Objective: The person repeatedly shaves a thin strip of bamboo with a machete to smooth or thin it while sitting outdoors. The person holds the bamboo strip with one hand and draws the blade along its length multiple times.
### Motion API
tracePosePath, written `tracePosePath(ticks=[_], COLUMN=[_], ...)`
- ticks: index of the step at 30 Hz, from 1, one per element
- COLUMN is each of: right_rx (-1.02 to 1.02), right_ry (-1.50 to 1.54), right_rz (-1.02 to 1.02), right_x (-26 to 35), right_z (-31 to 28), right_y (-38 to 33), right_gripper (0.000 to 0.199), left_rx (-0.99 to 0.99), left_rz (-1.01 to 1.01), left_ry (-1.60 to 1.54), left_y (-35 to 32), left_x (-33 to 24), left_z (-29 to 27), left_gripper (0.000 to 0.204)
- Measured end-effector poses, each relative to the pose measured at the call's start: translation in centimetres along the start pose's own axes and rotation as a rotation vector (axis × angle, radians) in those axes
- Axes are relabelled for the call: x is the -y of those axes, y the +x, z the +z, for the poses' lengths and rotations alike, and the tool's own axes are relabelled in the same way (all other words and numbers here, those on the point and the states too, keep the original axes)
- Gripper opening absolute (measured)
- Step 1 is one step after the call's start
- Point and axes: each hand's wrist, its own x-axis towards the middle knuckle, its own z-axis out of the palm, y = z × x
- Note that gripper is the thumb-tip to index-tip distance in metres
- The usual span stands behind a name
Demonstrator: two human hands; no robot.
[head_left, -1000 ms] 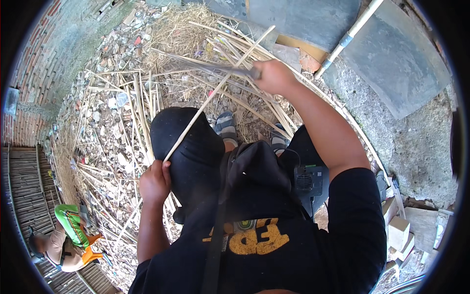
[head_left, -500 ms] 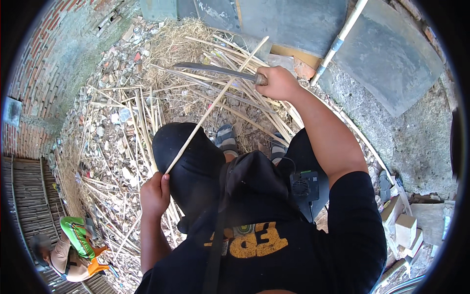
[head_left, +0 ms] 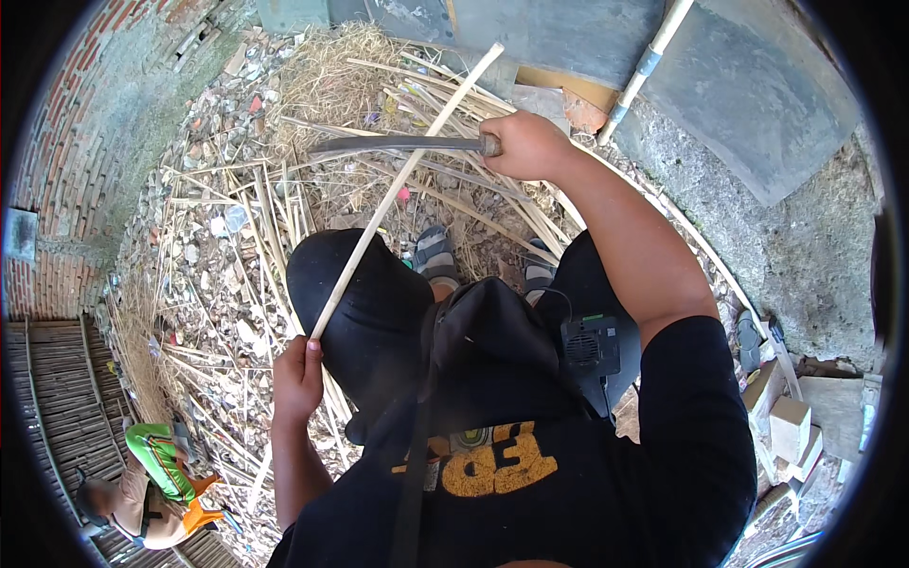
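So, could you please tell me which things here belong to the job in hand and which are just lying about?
In the job:
- knife, in the right hand
- stick, in the left hand

Seemingly just lying about:
- straw
- rubble
- pole

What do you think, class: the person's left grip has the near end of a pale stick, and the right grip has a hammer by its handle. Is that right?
Not quite: the right grip has a long knife, not a hammer, by its handle. The head view shows its flat blade. The left grip does have the near end of a pale stick.
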Motion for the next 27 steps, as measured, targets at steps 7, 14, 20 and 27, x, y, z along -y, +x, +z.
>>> tracePosePath(ticks=[7, 14, 20, 27], right_rx=[0.165, 0.050, 0.050, 0.038], right_ry=[-0.054, 0.078, 0.023, 0.033], right_rz=[-0.100, 0.064, 0.133, 0.149], right_x=[3.2, -1.6, -0.8, 0.6], right_z=[1.0, 2.3, 0.0, -0.5], right_y=[-0.4, 1.6, 0.3, 0.1], right_gripper=[0.022, 0.021, 0.026, 0.030], left_rx=[-0.179, -0.192, -0.188, -0.163], left_rz=[0.105, 0.143, 0.149, 0.114], left_ry=[0.436, 0.478, 0.310, 0.358], left_y=[0.4, 1.1, 0.9, 0.7], left_x=[-0.2, 0.4, 1.9, 1.1], left_z=[1.5, 1.2, 2.1, 1.6], left_gripper=[0.036, 0.034, 0.033, 0.033])
